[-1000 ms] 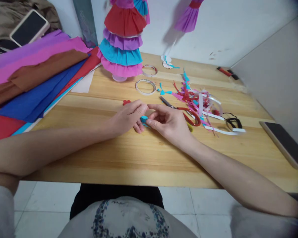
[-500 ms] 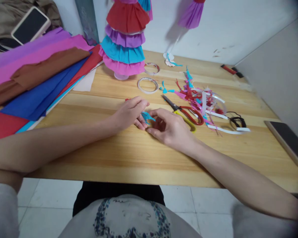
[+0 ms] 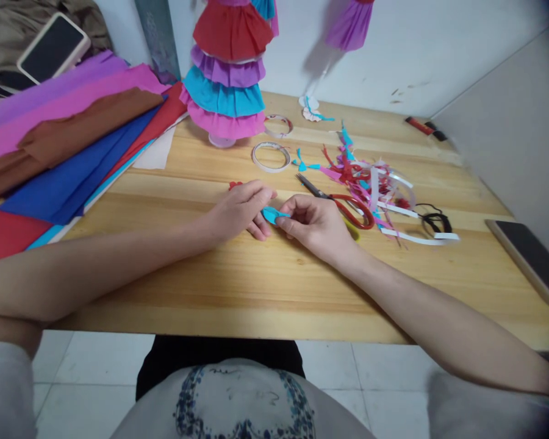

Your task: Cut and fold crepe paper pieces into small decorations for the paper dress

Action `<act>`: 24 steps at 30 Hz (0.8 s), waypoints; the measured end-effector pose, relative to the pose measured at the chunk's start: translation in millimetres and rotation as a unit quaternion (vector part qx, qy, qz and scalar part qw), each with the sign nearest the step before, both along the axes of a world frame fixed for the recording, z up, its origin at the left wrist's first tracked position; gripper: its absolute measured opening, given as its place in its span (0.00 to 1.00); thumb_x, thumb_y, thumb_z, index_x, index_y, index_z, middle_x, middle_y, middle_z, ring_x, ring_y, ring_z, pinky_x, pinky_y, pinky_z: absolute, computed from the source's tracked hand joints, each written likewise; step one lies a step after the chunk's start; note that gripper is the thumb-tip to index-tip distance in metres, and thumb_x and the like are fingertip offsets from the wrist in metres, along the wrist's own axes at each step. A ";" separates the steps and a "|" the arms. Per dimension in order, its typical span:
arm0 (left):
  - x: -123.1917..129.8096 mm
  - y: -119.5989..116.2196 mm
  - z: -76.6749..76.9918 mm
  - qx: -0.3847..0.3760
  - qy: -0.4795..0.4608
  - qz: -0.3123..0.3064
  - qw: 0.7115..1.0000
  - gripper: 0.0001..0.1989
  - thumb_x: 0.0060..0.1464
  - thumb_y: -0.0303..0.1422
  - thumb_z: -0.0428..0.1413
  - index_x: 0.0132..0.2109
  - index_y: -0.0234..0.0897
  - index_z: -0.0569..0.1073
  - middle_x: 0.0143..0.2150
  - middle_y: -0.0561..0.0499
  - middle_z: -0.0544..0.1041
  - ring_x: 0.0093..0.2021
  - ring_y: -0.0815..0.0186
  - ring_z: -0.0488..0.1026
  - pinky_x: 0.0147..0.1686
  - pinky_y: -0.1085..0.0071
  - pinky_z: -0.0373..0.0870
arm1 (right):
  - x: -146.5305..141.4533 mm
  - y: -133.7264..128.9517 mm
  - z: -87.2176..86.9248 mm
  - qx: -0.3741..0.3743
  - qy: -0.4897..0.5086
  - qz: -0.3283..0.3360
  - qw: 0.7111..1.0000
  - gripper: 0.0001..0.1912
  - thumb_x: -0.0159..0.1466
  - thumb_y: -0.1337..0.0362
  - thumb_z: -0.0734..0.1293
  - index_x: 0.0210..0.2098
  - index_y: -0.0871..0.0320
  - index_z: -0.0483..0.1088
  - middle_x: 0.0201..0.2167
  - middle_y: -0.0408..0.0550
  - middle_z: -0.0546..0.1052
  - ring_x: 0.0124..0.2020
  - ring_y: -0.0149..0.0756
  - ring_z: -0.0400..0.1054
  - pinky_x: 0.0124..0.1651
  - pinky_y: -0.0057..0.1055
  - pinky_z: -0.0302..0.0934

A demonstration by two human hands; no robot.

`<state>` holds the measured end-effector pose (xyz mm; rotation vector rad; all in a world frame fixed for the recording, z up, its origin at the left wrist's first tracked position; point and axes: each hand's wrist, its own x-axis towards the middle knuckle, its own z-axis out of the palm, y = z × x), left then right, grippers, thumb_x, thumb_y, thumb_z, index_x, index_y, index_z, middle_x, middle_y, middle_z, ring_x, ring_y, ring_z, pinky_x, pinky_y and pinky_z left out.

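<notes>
While the right hand (image 3: 318, 227) pinches blue paper (image 3: 271, 214) at the left hand (image 3: 241, 210) (whose grip can't be made out), a hard tug could tear the paper.

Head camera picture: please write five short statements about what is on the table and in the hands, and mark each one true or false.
1. The right hand pinches a light-blue paper piece. True.
2. Both handles of the scissors are red. False: one handle of the scissors is red, the other yellow.
3. The light-blue paper piece reaches the left hand. True.
4. The phone at far right lies on coloured sheets. False: it lies on the bare table.
5. Two tape rolls lie near the ruffled paper tower. True.
</notes>
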<state>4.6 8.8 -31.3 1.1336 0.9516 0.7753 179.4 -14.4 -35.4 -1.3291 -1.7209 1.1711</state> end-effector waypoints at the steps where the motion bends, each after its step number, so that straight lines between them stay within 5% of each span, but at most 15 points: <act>1: -0.1 -0.3 0.4 -0.001 0.006 -0.002 1.000 0.10 0.60 0.36 0.59 0.33 0.37 0.70 0.24 0.53 0.70 0.19 0.65 0.74 0.20 0.69 0.72 | 0.2 0.8 1.2 -0.010 0.009 -0.002 1.000 0.14 0.56 0.55 0.74 0.26 0.55 0.67 0.23 0.42 0.70 0.22 0.30 0.60 0.25 0.30 0.54; 10: -3.7 -1.7 4.0 0.016 0.023 -0.039 0.999 0.08 0.55 0.32 0.63 0.36 0.32 0.72 0.32 0.48 0.78 0.19 0.70 0.75 0.19 0.74 0.72 | 4.6 4.8 -3.3 -0.074 0.162 -0.056 0.982 0.21 0.51 0.52 0.79 0.30 0.56 0.67 0.22 0.40 0.75 0.18 0.23 0.63 0.18 0.23 0.53; 18: -2.9 -2.6 4.6 0.060 0.048 -0.042 0.996 0.06 0.51 0.20 0.58 0.31 0.32 0.71 0.19 0.56 0.73 0.17 0.73 0.71 0.17 0.79 0.68 | 4.8 4.3 -3.2 -0.106 0.177 -0.026 0.978 0.21 0.46 0.57 0.81 0.30 0.57 0.70 0.22 0.40 0.77 0.19 0.26 0.67 0.21 0.23 0.57; 24: -2.0 -4.2 9.8 0.078 0.100 -0.060 0.990 0.08 0.50 0.17 0.55 0.29 0.33 0.71 0.15 0.59 0.70 0.14 0.76 0.66 0.15 0.82 0.63 | 2.3 3.9 0.1 -0.091 0.158 -0.036 0.983 0.19 0.51 0.51 0.78 0.27 0.58 0.71 0.17 0.43 0.75 0.17 0.27 0.65 0.20 0.24 0.54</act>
